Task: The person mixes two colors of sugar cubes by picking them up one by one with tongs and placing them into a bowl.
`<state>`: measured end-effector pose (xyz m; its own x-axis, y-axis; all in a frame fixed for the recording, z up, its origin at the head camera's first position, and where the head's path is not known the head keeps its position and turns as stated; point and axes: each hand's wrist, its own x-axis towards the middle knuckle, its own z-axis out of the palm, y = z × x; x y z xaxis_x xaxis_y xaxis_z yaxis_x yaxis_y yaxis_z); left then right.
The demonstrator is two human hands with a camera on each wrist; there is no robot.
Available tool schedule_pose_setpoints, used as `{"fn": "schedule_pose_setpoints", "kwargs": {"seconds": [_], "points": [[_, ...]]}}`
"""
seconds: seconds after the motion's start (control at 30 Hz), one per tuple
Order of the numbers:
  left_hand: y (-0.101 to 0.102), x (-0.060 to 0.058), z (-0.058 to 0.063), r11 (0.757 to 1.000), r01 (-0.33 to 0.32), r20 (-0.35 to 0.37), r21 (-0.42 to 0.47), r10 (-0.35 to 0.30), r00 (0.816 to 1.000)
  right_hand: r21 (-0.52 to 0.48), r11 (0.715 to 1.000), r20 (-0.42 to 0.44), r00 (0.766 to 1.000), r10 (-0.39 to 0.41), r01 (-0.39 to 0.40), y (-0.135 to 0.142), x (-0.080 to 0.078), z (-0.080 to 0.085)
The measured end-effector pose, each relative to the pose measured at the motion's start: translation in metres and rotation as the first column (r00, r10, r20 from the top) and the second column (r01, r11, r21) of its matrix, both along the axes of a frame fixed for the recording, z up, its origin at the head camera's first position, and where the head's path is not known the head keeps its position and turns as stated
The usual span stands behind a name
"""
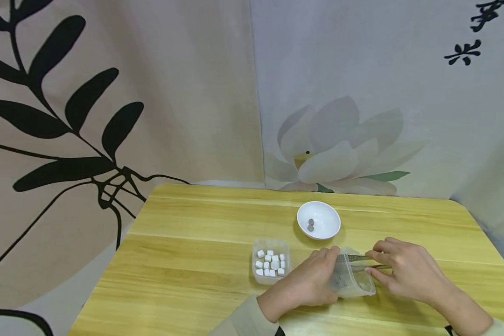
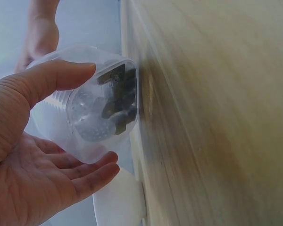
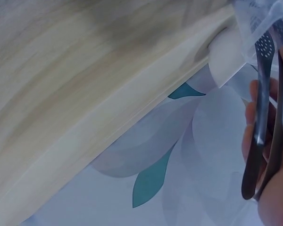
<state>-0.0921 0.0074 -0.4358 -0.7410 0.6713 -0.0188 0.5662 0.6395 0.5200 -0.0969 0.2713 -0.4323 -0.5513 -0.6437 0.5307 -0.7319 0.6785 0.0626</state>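
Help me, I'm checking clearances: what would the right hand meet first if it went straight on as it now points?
The right hand would probably meet the rim of the translucent, box-shaped plastic container held by the left hand; its silver metal tweezers reach inside. Depth is hard to judge.

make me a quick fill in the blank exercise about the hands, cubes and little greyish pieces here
1. The left hand grips a tilted clear container, while the ____ hand holds the metal tweezers.
2. The cubes in the upright container are coloured ____.
3. The small greyish pieces lie inside the round white ____.

Missing words: right; white; bowl.
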Motion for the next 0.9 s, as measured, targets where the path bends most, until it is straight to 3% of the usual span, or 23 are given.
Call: {"fn": "schedule_pose_setpoints", "kwargs": {"seconds": [0.43, 0.9], "points": [[0.001, 0.0, -0.002, 1.0, 0.003, -0.015, -0.006, -0.003, 1.0, -0.015, 1.0, -0.013, 1.0, 0.004, -0.004, -0.002, 0.003, -0.002], [0.002, -0.001, -0.002, 1.0, -0.001, -0.007, -0.004, 0.001, 1.0, -0.148, 0.988, -0.037, 0.999, -0.039, 0.033, 0.017, 0.011, -0.005]]}}
